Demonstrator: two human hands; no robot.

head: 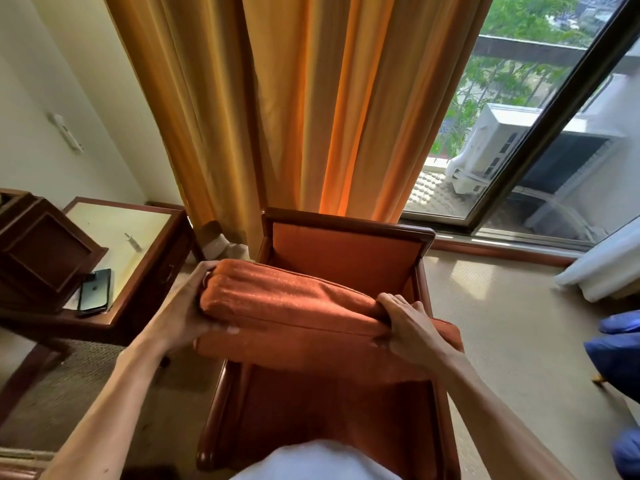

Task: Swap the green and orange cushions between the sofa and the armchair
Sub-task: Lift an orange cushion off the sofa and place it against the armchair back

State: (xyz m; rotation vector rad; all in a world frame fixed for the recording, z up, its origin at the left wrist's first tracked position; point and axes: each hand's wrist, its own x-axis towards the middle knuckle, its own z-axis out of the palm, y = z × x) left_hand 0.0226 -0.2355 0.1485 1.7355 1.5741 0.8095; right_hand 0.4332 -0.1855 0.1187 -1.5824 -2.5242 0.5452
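Armchair (346, 251) below the person, wooden frame, orange upholstery; curtain (311, 98) close behind its back. Orange cushion (291, 306) held tilted above the seat, one end at each hand. Left hand (188, 306) grips the left end, fingers wrapped over the edge; right hand (405, 323) clamps the right end, fingers curled on top.

Risks, judged: bulky cushion may snag on the armrests or brush the curtain; a swing left could reach the desk (114, 258) and knock the phone (95, 291) near its edge.

Hidden: sofa and green cushion out of view. Whether the cushion touches the seat is unclear. Blue shapes at right edge cut off, unidentifiable.
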